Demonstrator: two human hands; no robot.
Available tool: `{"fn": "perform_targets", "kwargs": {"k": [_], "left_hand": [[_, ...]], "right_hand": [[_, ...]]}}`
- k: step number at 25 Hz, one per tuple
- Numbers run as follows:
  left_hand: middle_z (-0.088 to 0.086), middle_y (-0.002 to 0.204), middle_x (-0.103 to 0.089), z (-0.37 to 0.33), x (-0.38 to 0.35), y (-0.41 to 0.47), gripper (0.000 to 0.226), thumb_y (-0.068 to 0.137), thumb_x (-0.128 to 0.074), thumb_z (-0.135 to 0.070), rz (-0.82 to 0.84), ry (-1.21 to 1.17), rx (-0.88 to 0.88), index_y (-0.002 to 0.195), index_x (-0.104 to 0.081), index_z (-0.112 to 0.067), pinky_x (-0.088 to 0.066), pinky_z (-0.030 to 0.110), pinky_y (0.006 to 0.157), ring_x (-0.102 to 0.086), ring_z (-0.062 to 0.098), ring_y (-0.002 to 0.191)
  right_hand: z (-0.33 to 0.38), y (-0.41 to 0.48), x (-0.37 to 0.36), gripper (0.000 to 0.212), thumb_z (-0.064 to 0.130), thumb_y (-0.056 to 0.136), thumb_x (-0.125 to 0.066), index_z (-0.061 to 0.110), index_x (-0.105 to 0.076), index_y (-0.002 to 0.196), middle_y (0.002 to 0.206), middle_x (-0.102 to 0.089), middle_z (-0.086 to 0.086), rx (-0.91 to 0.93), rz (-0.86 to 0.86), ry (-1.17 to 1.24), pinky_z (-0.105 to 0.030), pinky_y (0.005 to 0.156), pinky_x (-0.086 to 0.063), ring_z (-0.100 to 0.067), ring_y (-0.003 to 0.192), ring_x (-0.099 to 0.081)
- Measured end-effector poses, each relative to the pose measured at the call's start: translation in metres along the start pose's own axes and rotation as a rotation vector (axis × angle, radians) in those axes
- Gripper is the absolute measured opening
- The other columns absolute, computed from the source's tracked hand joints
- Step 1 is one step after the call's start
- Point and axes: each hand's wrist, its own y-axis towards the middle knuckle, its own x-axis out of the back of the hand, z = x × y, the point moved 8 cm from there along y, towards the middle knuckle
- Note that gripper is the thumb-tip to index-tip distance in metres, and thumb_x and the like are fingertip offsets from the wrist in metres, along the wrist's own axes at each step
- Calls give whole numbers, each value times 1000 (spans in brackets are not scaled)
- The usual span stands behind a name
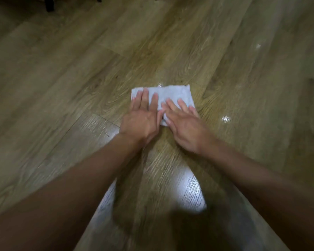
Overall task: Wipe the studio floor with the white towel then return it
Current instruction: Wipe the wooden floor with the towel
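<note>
Fingers [145, 98] straight and laid flat, a person presses both bare hands on a white towel [172, 93] on the wooden floor [80, 69]; neither hand curls round the cloth. Nearest the camera, two bare forearms reach in from the lower corners, blurred, with a dark shadow between them at the bottom edge. Just ahead of that shadow a bright patch of glare [192, 194] lies on the planks. Further out, the left hand [140, 122] rests palm down on the towel's left part, its fingertips close to the far edge. The right hand [185, 127] lies beside it, angled inward, fingers slightly apart on the right part; the two hands meet near the thumbs. Folded into a small rectangle, the towel lies flat at mid-frame, its near half covered by the hands. A shiny spot [226, 119] glints on the floor to the right of the towel, another [159, 85] at its far edge, and a third [258, 46] further off. At the top left a dark furniture leg [49, 4] stands on the planks, well apart from the towel.
</note>
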Motion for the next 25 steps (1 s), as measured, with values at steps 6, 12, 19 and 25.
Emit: {"fn": "perform_targets", "kwargs": {"k": [6,12,19,25], "left_hand": [[29,157,-3,53,23,99,59,104,-16,-36,63,-51,46,152,-5,-3,-3,46,120,-1,41,147],[24,159,3,60,24,112,58,104,-14,-38,101,-91,80,154,-2,-10,-2,44,121,4,37,147],[24,158,4,31,5,-2,59,103,-13,-38,20,-77,22,154,-3,-11,2,42,121,7,36,148],[26,157,10,-1,-13,-108,60,100,2,-40,46,-9,27,152,10,-10,4,44,121,14,40,145]], "right_hand": [[-9,115,19,53,33,105,-19,24,-7,155,164,-2,8,-101,8,11,-46,118,-2,-23,150,2],[-9,136,25,57,34,102,-19,29,0,155,163,7,13,-174,53,64,-46,118,9,-18,149,13],[30,26,-4,53,36,105,-19,29,-6,156,163,5,13,-144,33,212,-43,118,12,-15,149,14],[71,-78,-21,52,29,105,-25,30,-12,155,162,0,17,-159,32,294,-37,117,13,-9,148,14]]}}
